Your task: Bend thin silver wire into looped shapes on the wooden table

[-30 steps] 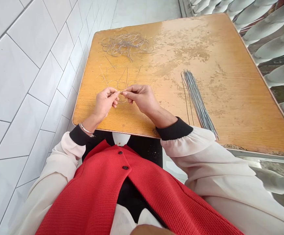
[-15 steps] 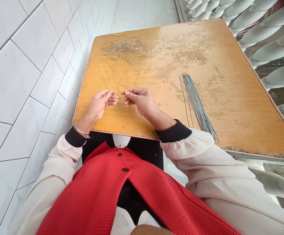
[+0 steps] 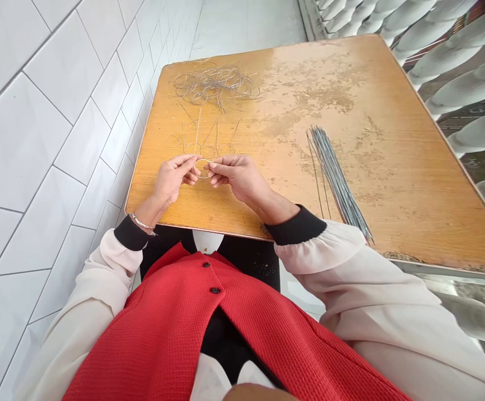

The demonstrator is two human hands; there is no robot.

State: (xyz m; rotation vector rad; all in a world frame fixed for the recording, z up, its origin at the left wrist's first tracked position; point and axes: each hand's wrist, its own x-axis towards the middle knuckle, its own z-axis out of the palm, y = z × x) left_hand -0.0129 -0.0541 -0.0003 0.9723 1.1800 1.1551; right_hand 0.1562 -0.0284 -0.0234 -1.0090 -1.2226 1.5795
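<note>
My left hand (image 3: 174,177) and my right hand (image 3: 236,174) meet over the near left part of a worn wooden table (image 3: 393,184). Between their fingertips they pinch a thin wire (image 3: 202,165) that is bent into a small loop, with one end standing up and away from me. Just beyond the hands a few looped wires (image 3: 209,146) lie on the table. A tangle of bent wires (image 3: 213,83) sits at the far left. A bundle of straight wires (image 3: 336,175) lies to the right of my right hand.
A white tiled wall (image 3: 50,128) runs close along the table's left edge. To the right, past the table edge, stand white curved balusters (image 3: 468,78). My red vest and cream sleeves fill the bottom of the view.
The wire between my fingertips has been bent from nearly straight into a small loop. Both hands have stayed close together over the same spot on the table.
</note>
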